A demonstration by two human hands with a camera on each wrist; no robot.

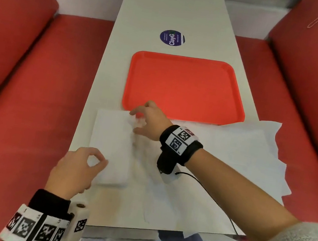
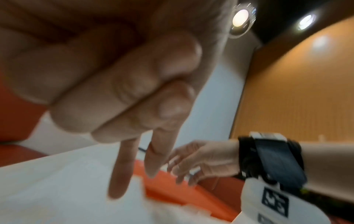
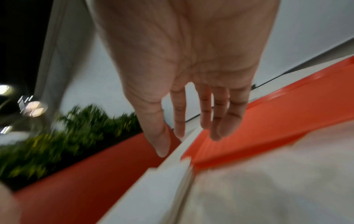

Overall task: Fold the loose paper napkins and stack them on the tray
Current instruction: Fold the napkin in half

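A white folded napkin (image 1: 112, 139) lies flat on the table's left side, just before the empty orange tray (image 1: 185, 86). My left hand (image 1: 101, 163) is over the napkin's near left edge; thumb and index reach down, slightly apart with nothing between them (image 2: 134, 181), and the other fingers are curled. My right hand (image 1: 139, 121) is low over the napkin's far right corner by the tray's near rim (image 3: 268, 128), with its fingers (image 3: 220, 118) straight and spread. I cannot tell whether they touch the paper. Loose unfolded napkins (image 1: 232, 154) lie spread under my right forearm.
The white table (image 1: 174, 6) is narrow, with red bench seats (image 1: 30, 97) close on both sides. A round purple sticker (image 1: 172, 38) sits beyond the tray. Loose napkins overhang the right table edge, and a black cable (image 1: 222, 212) runs off the near right edge.
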